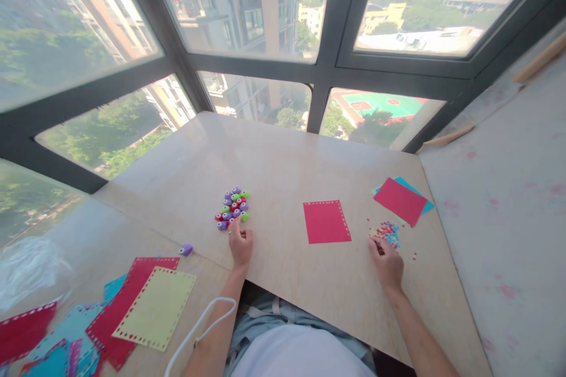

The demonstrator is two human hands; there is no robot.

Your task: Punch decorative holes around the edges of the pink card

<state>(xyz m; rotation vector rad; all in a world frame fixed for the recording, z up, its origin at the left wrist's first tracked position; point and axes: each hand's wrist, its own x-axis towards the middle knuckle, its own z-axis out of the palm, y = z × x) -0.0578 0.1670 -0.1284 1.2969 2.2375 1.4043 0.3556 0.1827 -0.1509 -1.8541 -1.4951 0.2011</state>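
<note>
My left hand (241, 242) rests at the near edge of a cluster of small red, green and purple craft punches (232, 205). Its fingers are bent, the tips reach the nearest punches, and whatever they grip is hidden. A red paper square (327, 224) lies between my hands, with holes along its top and right edges. My right hand (387, 262) is on the table at the near left side of a heap of tiny red, blue and pale paper bits (391, 232). Its fingers are pressed together at the heap; anything between them is too small to make out.
Red and blue paper sheets (400, 200) are stacked at the right. A single purple punch (186, 250) sits left of my left hand. Punched sheets, including a yellow one (157, 306), overlap at the lower left beside clear plastic (33, 271). A white cord (198, 330) crosses my left forearm.
</note>
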